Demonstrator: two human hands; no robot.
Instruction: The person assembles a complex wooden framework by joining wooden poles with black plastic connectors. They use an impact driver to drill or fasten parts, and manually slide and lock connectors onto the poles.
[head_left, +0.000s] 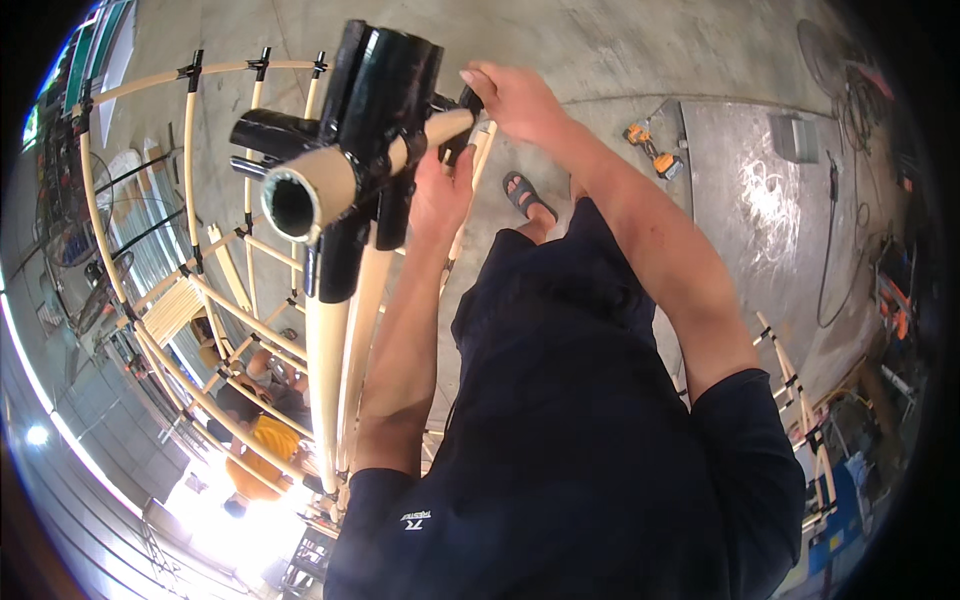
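Note:
Close to the camera, a beige coated pipe (334,178) points its open end toward me, with a large cluster of black pipe joints (385,85) around it. At the pipe's far end sits another black pipe joint (467,103). My right hand (515,103) is closed on that joint, fingers curled over its top. Below it, my left hand (440,195) is closed against the same joint from underneath, thumb up along it; its other fingers are partly hidden behind the pipe. Beige upright pipes (328,370) run down from the near cluster beside my left forearm.
A frame of beige pipes and black joints (195,165) fills the left side. Beyond it a person in a yellow top (265,455) is low down. An orange-and-black cordless drill (652,150) lies on the concrete floor beside a metal plate (735,240). Cables (860,110) lie at right.

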